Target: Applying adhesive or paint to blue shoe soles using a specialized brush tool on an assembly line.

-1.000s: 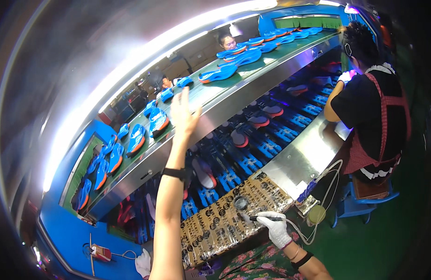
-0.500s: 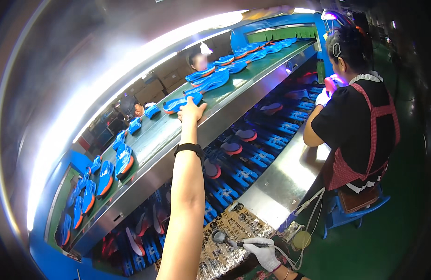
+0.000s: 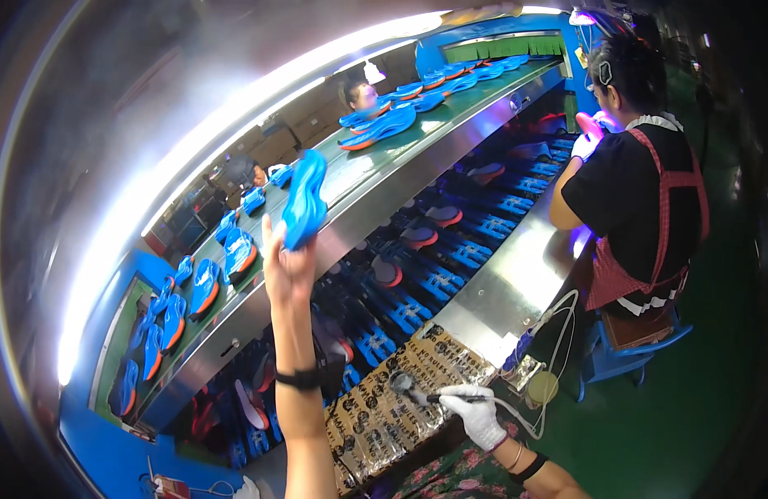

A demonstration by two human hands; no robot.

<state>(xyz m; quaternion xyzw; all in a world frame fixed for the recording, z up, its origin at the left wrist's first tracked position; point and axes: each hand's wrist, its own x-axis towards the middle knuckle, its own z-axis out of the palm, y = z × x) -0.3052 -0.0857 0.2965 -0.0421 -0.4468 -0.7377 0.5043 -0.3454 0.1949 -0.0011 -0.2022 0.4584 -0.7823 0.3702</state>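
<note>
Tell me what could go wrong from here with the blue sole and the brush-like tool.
The left hand grips the blue sole near one end, so it might slip and drop onto the belt.
The right hand holds the brush-like tool with its tip close to the small cup; a stray nudge might tip it.
The white cord hangs in loose loops and might snag.

Left forearm (image 3: 305, 441) stretched toward far side; bare left hand (image 3: 289, 276) raised, curled in grip, partly hidden. Right forearm (image 3: 557, 481) slanting in from near right; white-gloved right hand (image 3: 479, 417) lower, bent in pinch, pointing left.
</note>
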